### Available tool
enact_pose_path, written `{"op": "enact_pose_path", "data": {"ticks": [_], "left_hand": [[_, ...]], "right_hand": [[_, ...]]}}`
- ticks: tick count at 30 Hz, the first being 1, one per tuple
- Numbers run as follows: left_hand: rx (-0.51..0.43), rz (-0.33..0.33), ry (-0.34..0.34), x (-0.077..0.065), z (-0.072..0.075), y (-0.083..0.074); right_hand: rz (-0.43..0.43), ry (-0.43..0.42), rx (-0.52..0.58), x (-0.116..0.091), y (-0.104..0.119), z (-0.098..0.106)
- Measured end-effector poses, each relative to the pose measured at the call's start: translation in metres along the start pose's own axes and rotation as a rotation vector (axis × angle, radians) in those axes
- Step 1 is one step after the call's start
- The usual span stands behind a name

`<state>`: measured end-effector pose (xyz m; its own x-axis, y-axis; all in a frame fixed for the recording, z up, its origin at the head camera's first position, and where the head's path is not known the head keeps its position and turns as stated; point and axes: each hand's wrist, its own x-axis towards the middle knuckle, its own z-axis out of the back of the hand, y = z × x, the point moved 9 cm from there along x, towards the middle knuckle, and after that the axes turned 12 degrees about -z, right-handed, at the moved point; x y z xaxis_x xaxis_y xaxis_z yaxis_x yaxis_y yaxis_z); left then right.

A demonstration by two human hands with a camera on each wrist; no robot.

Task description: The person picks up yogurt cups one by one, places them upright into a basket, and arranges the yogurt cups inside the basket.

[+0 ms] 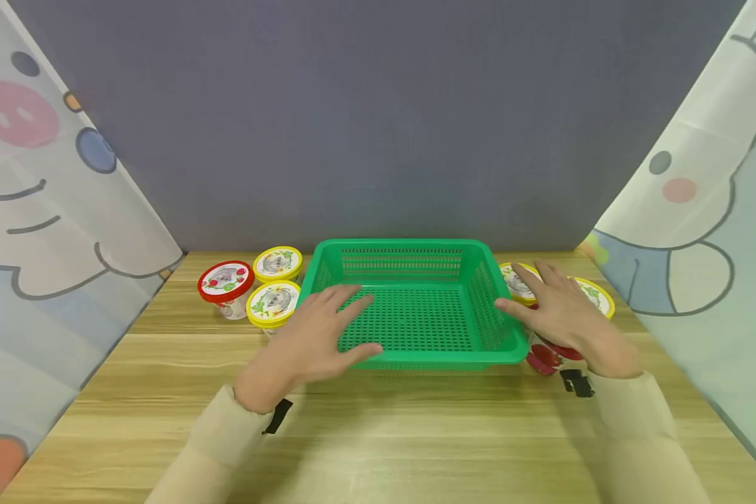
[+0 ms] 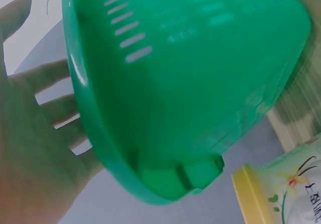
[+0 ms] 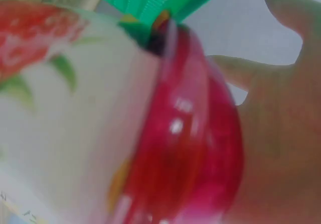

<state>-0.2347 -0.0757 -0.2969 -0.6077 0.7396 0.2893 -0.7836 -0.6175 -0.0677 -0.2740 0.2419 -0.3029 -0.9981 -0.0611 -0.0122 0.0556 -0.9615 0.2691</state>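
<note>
A green perforated plastic basket [image 1: 441, 357] stands on the table with nothing inside it. My left hand [image 1: 311, 339] hovers over its left front corner with fingers spread; the left wrist view shows the palm beside the basket's rim. My right hand [image 1: 563, 304] extends its fingers above a group of tubs at the basket's right. Among these are a yellow-lidded tub [image 1: 519, 282], another yellow-lidded tub [image 1: 597, 297] and a red-lidded tub [image 3: 75, 113] with a strawberry print, close beneath the right palm. The hand partly hides them. Neither hand grips anything.
Left of the basket stand a red-lidded tub [image 1: 227, 278] and two yellow-lidded tubs, the rear one [image 1: 278, 263] and the front one [image 1: 274, 302]. A grey panel [image 1: 378, 126] rises behind the wooden table [image 1: 409, 448]. Cartoon-printed cloths hang on both sides.
</note>
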Motion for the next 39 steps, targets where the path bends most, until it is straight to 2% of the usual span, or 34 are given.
{"op": "enact_pose_path", "data": {"ticks": [8, 17, 21, 30, 39], "left_hand": [[0.036, -0.023, 0.049, -0.006, -0.011, -0.008], [0.090, -0.179, -0.081, -0.013, -0.011, -0.018], [0.105, -0.220, -0.107, -0.014, -0.014, -0.021], [0.138, -0.271, -0.150, -0.016, -0.017, -0.025], [0.160, -0.304, -0.192, -0.018, -0.017, -0.031]], "right_hand": [[-0.020, 0.012, 0.015, -0.004, -0.009, 0.002], [-0.063, 0.036, 0.004, -0.006, -0.023, -0.002], [-0.063, 0.037, -0.012, -0.008, -0.029, -0.001], [-0.101, 0.085, -0.023, -0.018, -0.037, 0.000], [-0.085, 0.092, -0.083, -0.025, -0.036, 0.003]]}}
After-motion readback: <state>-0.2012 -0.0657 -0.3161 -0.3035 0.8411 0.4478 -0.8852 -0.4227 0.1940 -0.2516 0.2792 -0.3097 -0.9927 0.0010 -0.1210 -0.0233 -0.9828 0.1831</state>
